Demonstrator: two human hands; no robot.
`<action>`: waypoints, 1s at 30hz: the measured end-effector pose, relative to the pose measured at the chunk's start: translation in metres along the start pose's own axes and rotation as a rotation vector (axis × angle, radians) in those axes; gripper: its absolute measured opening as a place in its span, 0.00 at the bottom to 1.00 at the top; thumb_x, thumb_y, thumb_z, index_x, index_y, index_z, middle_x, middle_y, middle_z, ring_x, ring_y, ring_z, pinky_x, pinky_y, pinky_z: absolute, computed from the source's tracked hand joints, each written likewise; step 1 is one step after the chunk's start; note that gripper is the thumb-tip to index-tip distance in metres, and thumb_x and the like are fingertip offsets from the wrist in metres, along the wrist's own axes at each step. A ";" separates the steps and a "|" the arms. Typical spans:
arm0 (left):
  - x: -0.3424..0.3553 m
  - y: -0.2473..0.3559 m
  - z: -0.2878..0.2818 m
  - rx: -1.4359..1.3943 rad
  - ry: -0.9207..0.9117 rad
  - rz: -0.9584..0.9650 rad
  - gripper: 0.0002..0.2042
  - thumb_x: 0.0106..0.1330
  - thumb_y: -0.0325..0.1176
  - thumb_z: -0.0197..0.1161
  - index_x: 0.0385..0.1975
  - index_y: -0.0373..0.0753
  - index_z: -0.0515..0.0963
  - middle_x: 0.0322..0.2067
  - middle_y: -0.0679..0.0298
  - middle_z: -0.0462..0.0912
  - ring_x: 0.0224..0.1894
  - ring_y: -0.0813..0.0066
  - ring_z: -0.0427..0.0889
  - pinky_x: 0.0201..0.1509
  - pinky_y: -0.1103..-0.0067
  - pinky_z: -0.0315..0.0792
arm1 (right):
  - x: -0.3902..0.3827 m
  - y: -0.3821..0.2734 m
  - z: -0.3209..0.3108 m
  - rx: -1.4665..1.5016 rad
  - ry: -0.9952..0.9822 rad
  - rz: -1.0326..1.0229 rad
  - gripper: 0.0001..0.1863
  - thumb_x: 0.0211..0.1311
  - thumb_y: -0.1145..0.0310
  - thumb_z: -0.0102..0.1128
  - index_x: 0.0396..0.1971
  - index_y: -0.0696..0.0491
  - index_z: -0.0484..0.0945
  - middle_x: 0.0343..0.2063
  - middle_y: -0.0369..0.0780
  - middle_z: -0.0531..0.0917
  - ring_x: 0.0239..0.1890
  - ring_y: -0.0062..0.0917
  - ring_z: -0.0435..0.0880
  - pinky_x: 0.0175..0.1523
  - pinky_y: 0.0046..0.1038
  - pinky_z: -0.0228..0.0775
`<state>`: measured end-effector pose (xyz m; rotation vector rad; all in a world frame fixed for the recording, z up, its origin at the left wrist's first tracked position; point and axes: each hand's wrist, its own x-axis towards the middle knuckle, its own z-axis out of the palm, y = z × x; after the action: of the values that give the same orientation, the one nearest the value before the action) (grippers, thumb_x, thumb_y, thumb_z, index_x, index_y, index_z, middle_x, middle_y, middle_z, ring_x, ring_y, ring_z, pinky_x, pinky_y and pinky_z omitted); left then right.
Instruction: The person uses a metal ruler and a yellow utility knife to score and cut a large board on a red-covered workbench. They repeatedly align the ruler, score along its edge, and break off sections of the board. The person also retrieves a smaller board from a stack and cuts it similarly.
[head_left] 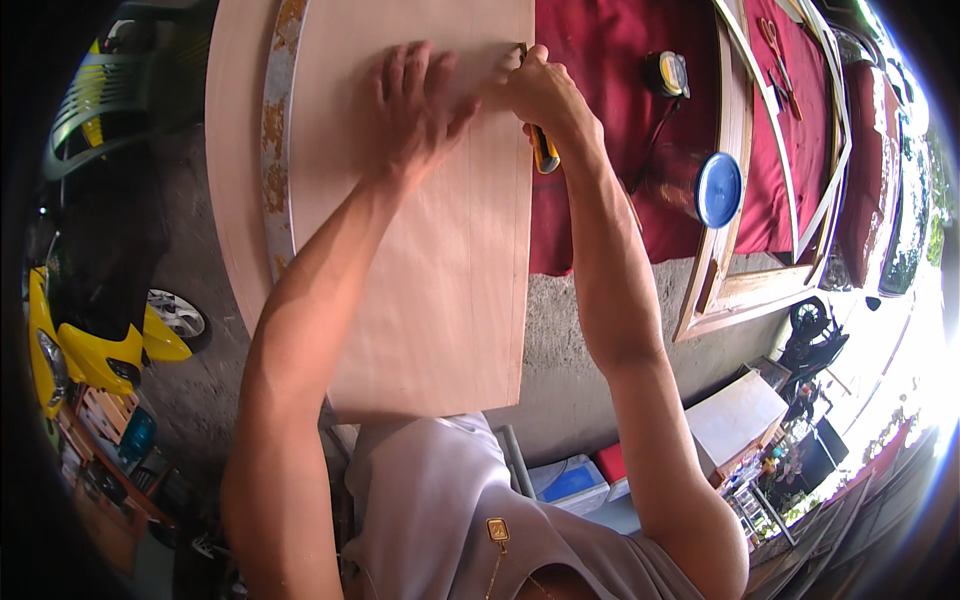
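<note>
Cutting veneer (440,250): we press the left hand (415,105) flat, fingers spread, while the right hand (540,90), fingers wrapped tightly around the knife (544,150), draws steadily along the edge.

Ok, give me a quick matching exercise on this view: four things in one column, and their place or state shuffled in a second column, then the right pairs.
Things:
1. left hand
2. right hand
3. blue round lid
4. tape measure

Place or state:
A. lying on the red cloth, near the far end
B. pressed flat on the thin wood sheet, fingers spread
C. gripping a yellow-handled knife at the sheet's right edge
D. resting on the wooden frame, to the right

Pairs: 1-B, 2-C, 3-D, 4-A
</note>
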<state>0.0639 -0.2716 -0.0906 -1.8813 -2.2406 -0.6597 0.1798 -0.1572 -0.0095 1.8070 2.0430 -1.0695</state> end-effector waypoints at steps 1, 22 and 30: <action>0.000 -0.001 0.002 0.001 0.012 0.004 0.27 0.62 0.54 0.58 0.56 0.44 0.69 0.59 0.56 0.67 0.64 0.51 0.64 0.66 0.52 0.55 | -0.008 0.004 0.004 0.010 0.002 0.002 0.24 0.66 0.55 0.41 0.47 0.62 0.68 0.33 0.50 0.84 0.31 0.39 0.87 0.38 0.38 0.81; -0.005 -0.004 0.015 0.007 0.110 0.030 0.26 0.58 0.48 0.65 0.54 0.41 0.72 0.55 0.53 0.70 0.60 0.52 0.67 0.62 0.55 0.59 | -0.203 0.115 0.089 0.034 0.018 -0.090 0.11 0.67 0.68 0.46 0.38 0.61 0.63 0.24 0.65 0.78 0.33 0.63 0.79 0.38 0.58 0.71; -0.003 -0.015 0.028 0.000 0.153 0.075 0.27 0.58 0.50 0.66 0.54 0.42 0.74 0.54 0.55 0.72 0.58 0.51 0.69 0.59 0.56 0.62 | -0.272 0.152 0.122 0.067 -0.057 0.000 0.11 0.68 0.68 0.48 0.38 0.61 0.61 0.16 0.60 0.76 0.24 0.59 0.79 0.29 0.56 0.70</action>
<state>0.0548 -0.2644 -0.1199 -1.8375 -2.0668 -0.7634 0.3459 -0.4475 0.0078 1.7867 1.9974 -1.1884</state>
